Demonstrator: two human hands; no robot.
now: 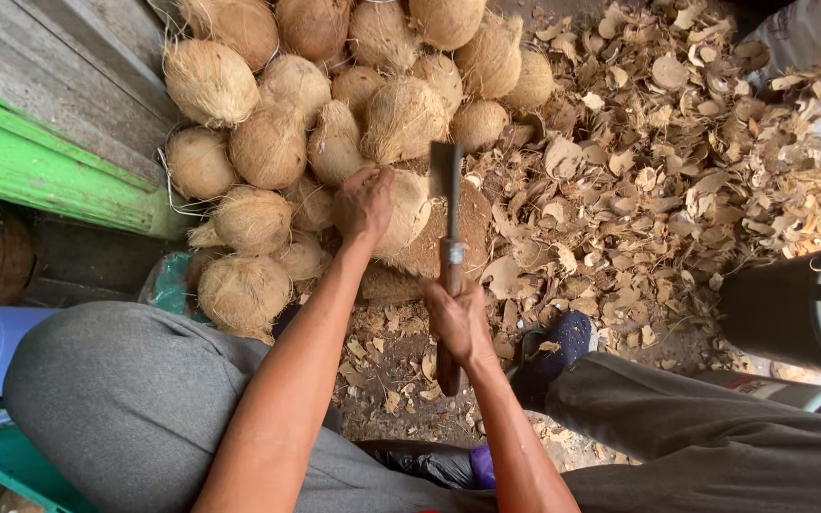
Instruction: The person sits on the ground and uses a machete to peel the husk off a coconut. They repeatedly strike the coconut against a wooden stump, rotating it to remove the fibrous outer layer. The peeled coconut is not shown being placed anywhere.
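The right hand point(458, 321) is wrapping its fingers tightly around the wooden handle of a cleaver point(448, 204), gripping near the middle of the handle so that its butt is sticking out below the wrist. The blade is pointing away from the hand, its flat end lying just beside the coconut point(409, 211) that the left hand point(364, 201) is holding. That left hand is curling over the top and side of the coconut, fingers pressed together against the fibre, pinning it down on a brown chopping block point(439, 249) that is sitting between the two hands.

The main danger, as I judge it, is lying in how close the left fingers are to the blade: the coconut is round and hairy, so it could be rolling under a blow, and a glancing edge might be sliding toward the thumb. The grip partway along the handle could also be letting the cleaver twist on impact.

Beyond the left hand, a pile of husked coconuts point(268, 104) is leaning against a green board point(40, 171); a knock could be sending some rolling onto the block. To the right of the cleaver, dry shell chips point(677, 161) are covering the ground, offering loose footing for the dark shoe point(553, 351) near the right hand. A black bucket point(781, 309) is standing farther right.
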